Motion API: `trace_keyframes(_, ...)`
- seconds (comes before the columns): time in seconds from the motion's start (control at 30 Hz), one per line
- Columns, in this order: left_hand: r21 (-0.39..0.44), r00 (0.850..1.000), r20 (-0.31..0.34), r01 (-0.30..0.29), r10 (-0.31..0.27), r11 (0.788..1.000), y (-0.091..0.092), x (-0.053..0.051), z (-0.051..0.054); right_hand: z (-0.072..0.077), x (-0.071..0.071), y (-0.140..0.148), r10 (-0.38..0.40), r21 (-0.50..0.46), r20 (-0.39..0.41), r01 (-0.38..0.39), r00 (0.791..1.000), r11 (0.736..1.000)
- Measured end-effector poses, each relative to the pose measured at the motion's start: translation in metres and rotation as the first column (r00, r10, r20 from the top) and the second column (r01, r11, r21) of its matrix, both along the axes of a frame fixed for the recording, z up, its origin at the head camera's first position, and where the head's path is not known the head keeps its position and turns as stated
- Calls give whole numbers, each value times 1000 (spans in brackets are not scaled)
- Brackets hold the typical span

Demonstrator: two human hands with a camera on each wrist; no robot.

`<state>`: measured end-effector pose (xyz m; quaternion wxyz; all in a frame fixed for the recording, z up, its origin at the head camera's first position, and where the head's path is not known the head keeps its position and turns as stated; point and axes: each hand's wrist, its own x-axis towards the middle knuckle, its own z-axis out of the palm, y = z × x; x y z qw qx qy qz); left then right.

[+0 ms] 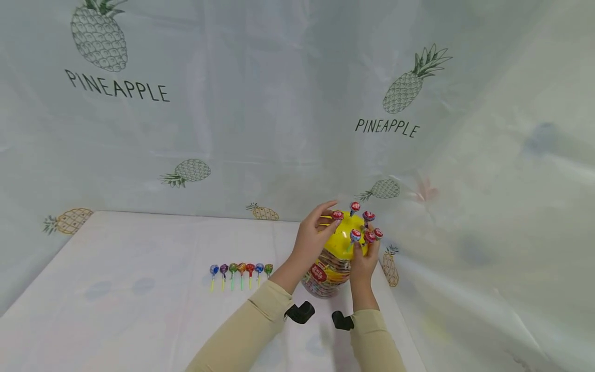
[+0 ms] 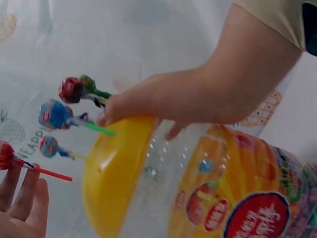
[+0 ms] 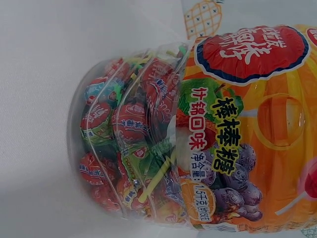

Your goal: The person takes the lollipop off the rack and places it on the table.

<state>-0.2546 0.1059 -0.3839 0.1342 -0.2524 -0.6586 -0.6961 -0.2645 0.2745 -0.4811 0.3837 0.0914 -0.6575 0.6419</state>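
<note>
A clear candy jar (image 1: 325, 276) with a yellow lid (image 1: 341, 240) stands upright on the table, full of wrapped lollipops (image 3: 131, 121). Several lollipops (image 1: 355, 236) stick up out of the lid. My left hand (image 1: 312, 235) pinches a red-wrapped lollipop (image 2: 7, 156) with a red stick; in the left wrist view its stick points at the lid, apart from it. My right hand (image 1: 364, 264) grips the lid's right side, its fingers partly hidden among the lollipops. In the right wrist view only the jar's lower part and printed label (image 3: 247, 129) show, no hand.
Several lollipops (image 1: 241, 268) lie in a row on the white table (image 1: 139, 310), left of the jar, sticks toward me. A pineapple-print sheet (image 1: 279, 103) hangs behind the table and along its right side, close to the jar.
</note>
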Motion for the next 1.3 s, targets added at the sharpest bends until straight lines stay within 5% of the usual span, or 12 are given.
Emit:
trace_keyframes(0.37,-5,993,118,7,-7,1000,-38,9,-38,3,3,0,62,-39,4,-62,998,997)
trace_keyframes(0.63,-49,973,231,-11,23,999,-63,44,-42,22,18,-9,49,-56,38,-47,998,997)
trace_keyframes(0.87,-75,951,298,-55,75,996,-74,55,-78,25,20,-12,67,-65,49,-63,997,996)
trace_keyframes(1.1,-94,924,344,-143,166,985,-85,46,-137,21,15,-8,54,-51,49,-51,997,997)
trace_keyframes(1.3,-142,888,390,-202,242,969,-101,49,-165,5,4,1,27,-49,118,-22,993,999)
